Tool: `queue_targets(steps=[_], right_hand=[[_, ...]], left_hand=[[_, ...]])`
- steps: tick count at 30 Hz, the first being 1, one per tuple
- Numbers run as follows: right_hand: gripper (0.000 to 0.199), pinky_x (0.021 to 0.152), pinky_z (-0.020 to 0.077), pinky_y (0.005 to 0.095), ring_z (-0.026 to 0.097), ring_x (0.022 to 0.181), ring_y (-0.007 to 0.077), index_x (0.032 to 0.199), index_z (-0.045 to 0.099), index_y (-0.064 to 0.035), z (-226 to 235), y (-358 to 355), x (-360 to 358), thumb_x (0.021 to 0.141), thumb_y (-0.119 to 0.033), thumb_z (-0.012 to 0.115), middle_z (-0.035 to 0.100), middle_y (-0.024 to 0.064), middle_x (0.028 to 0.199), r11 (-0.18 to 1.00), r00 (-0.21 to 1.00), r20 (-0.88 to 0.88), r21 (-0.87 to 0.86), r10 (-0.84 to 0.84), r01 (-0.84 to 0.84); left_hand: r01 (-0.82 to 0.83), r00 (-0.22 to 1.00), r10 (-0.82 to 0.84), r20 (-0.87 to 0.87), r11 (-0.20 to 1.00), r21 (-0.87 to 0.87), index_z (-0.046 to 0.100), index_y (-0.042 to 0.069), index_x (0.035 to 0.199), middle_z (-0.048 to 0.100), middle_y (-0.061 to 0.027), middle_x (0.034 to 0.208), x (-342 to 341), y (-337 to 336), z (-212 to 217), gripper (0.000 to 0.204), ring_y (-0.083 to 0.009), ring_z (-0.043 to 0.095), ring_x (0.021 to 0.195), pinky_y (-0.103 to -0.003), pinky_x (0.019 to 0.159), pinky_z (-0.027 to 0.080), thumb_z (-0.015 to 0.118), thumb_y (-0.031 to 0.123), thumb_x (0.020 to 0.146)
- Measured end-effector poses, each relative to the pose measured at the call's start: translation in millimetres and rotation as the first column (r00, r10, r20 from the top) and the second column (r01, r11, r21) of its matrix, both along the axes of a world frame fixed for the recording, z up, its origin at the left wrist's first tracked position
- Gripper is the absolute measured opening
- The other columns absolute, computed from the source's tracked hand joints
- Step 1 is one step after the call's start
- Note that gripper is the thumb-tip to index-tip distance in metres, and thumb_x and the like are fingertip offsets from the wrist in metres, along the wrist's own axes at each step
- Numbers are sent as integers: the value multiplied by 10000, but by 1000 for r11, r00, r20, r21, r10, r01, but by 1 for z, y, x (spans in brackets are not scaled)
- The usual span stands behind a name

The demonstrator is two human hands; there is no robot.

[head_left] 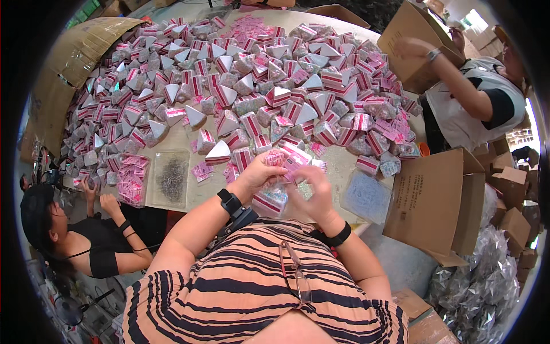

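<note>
Close to my body, at the table's near edge, my left hand (262,174) pinches a pink printed card (295,160) between thumb and fingers. Just below the fingers is a cake-slice-shaped piece (270,200) with white and dark pink layers and a glittery side; whether it is attached to the card I cannot tell. My right hand (314,194) is at the card's right side, its fingers blurred by motion. Many similar cake-slice pieces (228,94) lie heaped over the table (189,140) beyond my hands, with loose pink cards (201,171) among them.
Left of me are a pile of pink cards (132,182) and a clear tray (188,172) of small dark pieces. At right, a shallow tray (366,198) holds pale strands beside an open carton (427,200). One co-worker (91,246) sits left; another (470,103) handles a carton (415,49) at far right.
</note>
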State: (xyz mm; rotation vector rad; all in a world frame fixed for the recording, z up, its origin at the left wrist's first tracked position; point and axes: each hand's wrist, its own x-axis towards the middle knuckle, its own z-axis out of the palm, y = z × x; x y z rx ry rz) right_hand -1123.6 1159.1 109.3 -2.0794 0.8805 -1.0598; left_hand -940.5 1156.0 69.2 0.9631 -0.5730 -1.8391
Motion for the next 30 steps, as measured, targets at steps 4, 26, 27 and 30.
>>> queue_targets(steps=[4,26,27,30], right_hand=[[200,631,461,269,586,718,148,970,608,-19,-25,-28,-9,773,-43,632,595,80,865,931,970,-127,279,-208,236],[259,688,482,426,601,803,347,862,565,-2,-162,-81,-43,700,-160,689,585,192,875,706,690,-563,245,-454,664],[168,669,474,419,601,780,335,811,572,-6,-162,-88,-46,709,-113,652,588,179,801,682,750,-497,361,-437,636],[115,615,462,340,579,652,248,756,569,-7,-127,-106,-47,667,-33,638,554,116,673,869,867,-319,196,-381,454]], left_hand=[[87,993,-78,91,991,-103,529,74,1098,551,8,779,2,1,3,366,-55,513,598,-170,500,411,653,-17,766],[48,999,-48,5,999,-21,452,-8,1165,591,-71,815,19,9,6,485,-154,614,719,-254,565,544,476,403,909],[45,998,-50,-49,995,-90,457,-7,1158,573,-56,772,21,7,3,561,-146,605,693,-236,528,535,474,482,885],[-9,999,7,-42,999,-31,472,-6,1130,546,-46,736,27,3,-3,699,-132,591,669,-218,475,507,470,613,805]])
